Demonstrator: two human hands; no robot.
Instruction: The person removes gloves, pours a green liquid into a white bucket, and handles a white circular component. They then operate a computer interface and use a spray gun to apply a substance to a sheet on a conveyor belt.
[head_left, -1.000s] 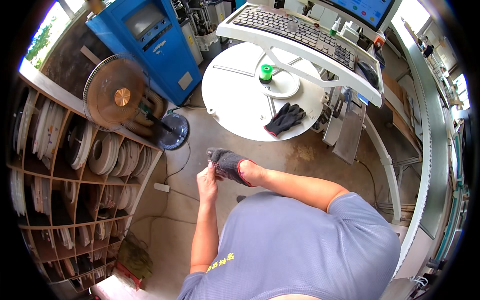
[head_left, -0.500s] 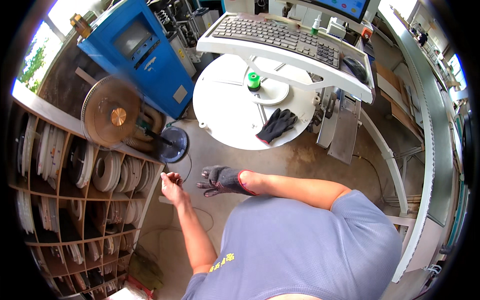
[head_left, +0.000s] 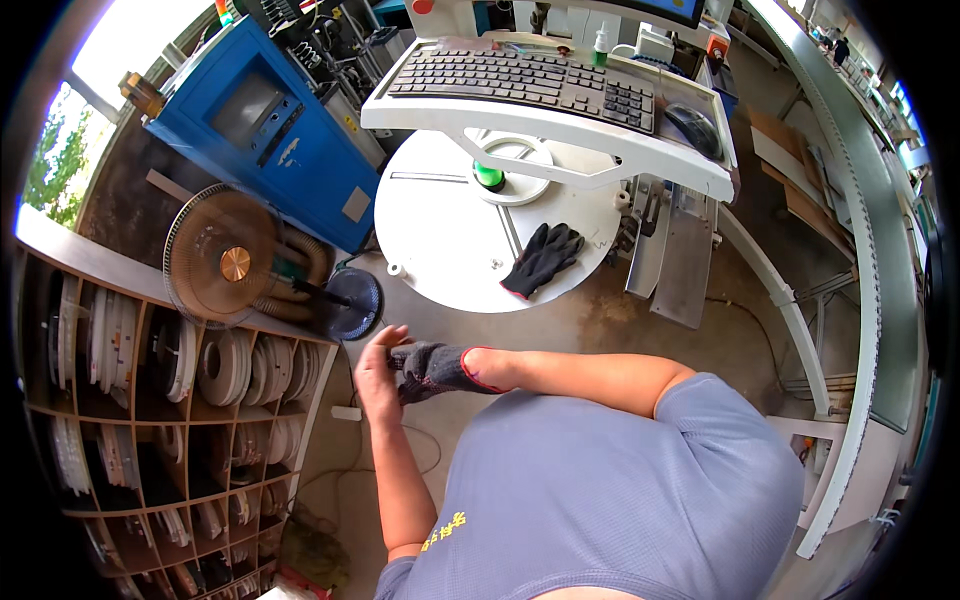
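Note:
My bare left hand [head_left: 377,378] is raised in front of my body, its visible fingers stretched out and pointing up and to the right. It meets the fingers of my right hand [head_left: 436,368], which wears a dark grey knit work glove with a red cuff edge. The gloved fingertips press against the left palm and are partly hidden there, so their curl does not show. A second black glove [head_left: 544,259] with a red edge lies on the round white table [head_left: 440,240] beyond my hands. A green-topped knob [head_left: 488,177] stands on that table.
A keyboard [head_left: 520,80] and mouse [head_left: 692,131] rest on a white shelf overhanging the table. To the left are a fan [head_left: 222,255], a blue cabinet [head_left: 265,130] and a wooden rack [head_left: 150,410] of ring-shaped rolls. A cable [head_left: 436,450] trails over the floor.
My left hand has moved up and right to touch the gloved right hand; before, they were apart. The gloved fingers, spread earlier, are now partly covered. The view has shifted slightly.

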